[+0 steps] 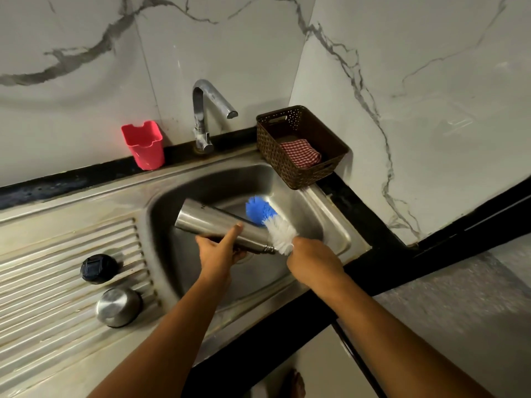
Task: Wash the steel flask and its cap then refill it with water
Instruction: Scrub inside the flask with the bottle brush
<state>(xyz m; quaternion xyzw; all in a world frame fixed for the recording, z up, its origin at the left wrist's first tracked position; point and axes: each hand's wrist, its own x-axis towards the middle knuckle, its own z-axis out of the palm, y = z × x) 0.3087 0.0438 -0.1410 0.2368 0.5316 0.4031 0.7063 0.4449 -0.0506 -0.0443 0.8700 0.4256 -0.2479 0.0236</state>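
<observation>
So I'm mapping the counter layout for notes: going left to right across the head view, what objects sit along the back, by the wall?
red plastic cup → steel tap → brown woven basket, with a red checked cloth lying inside it.

Home kitchen: steel sink (330, 225), tap (207, 110), marble-tiled wall (416, 96).

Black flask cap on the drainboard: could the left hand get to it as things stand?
Probably not yet: the path to the black cap looks open, but the left hand is gripping the flask.
</observation>
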